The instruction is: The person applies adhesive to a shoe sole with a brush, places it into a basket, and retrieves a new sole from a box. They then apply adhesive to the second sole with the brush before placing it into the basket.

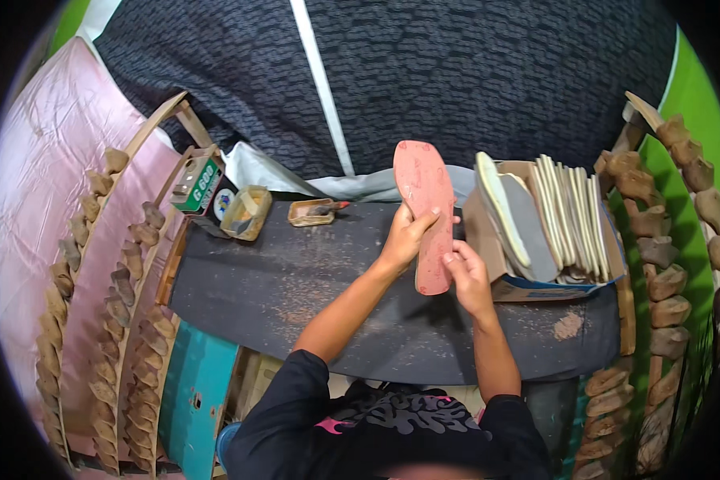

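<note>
A pink, printed shoe insole (426, 180) is held up over the dark worktable, its wide end pointing away from me. My left hand (409, 234) grips it around the middle, thumb lying across the printed face. At the narrow near end, my right hand (470, 276) pinches the right edge between thumb and fingers. Just right of my hands stands a cardboard box (482, 240) packed with several cream insoles (572, 216) on edge. A grey-faced insole (530, 224) leans at the box's left side.
Brown crumbs (304, 308) are scattered over the dark tabletop (360, 344). At the back left are a green-and-black box (198, 182), a yellowish container (246, 213) and a small tray (311, 213) holding a tool. Racks of wooden shoe lasts (146, 360) flank both sides.
</note>
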`<state>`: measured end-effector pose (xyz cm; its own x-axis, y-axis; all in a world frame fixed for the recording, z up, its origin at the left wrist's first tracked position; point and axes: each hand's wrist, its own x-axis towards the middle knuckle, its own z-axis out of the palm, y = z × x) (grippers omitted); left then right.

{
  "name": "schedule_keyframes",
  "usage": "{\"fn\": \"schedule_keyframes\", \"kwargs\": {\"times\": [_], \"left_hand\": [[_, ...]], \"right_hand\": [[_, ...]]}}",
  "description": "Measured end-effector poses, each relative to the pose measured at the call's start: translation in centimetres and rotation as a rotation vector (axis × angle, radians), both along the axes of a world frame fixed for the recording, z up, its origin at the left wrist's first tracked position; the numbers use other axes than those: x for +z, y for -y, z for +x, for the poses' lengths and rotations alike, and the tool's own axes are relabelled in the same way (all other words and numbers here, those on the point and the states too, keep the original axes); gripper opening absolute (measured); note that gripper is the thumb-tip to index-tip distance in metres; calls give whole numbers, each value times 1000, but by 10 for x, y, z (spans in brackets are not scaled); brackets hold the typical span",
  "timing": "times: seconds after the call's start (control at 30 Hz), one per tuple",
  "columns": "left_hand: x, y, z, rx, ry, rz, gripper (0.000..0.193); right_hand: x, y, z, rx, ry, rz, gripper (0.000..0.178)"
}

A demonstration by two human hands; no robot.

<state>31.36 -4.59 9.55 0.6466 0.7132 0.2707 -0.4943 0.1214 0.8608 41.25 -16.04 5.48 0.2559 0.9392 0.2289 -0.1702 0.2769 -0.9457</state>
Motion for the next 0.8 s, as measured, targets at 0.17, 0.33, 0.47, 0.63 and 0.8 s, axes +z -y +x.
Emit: {"fn": "schedule_keyframes", "kwargs": {"times": [0.17,0.33,0.47,0.63,0.8], "left_hand": [[-27,-30,-89,105,-20,-130,43],[-54,-64,-173,220,1,-271,50],[-75,-90,-224,290,28,-342,47],[-100,-116,-273,357,44,-369,46],[-108,-132,-308,358,10,-382,44]], "right_hand": [[-30,-46,-74,257,-21,-81,25],[-54,-87,-154,382,-72,-233,24],[-65,-121,-191,437,8,-338,23],[-88,-183,-196,83,-90,-403,25],[-106,-251,-172,-283,-282,-464,45]]}}
